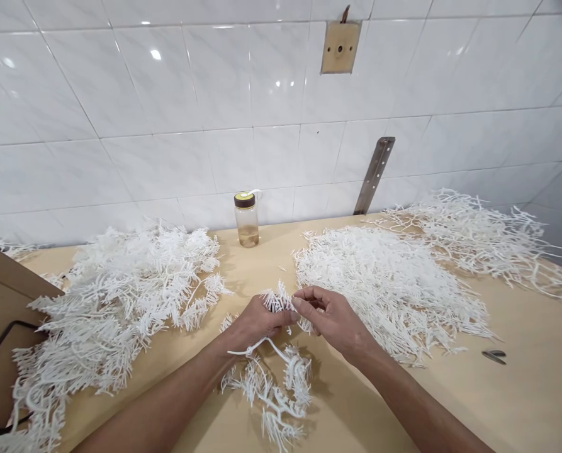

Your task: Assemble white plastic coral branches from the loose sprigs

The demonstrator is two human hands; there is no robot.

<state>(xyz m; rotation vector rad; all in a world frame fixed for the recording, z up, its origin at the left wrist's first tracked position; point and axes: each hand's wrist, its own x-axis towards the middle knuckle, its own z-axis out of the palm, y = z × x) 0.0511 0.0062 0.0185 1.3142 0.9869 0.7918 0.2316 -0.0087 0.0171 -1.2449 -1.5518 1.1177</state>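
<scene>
My left hand (pixel 260 319) is closed around a white plastic branch (pixel 279 397) with bristly, needle-like tufts. Part of this branch hangs below the hand toward the table's near side, and one tuft sticks up above the thumb. My right hand (pixel 326 314) meets it at that tuft, thumb and index finger pinched together. Whatever lies between those right fingertips is too small to name. To the right spreads a pile of loose white bristly pieces (pixel 379 283). On the left lies a heap of white tufted branches (pixel 134 296).
A bottle (pixel 247 226) with some liquid stands by the tiled wall (pixel 167 170). A perforated metal strip (pixel 375 176) leans there. Bare white stems (pixel 483 233) lie at the back right, small snips (pixel 494 357) at the right. A brown box-like panel (pixel 7 302) borders the left.
</scene>
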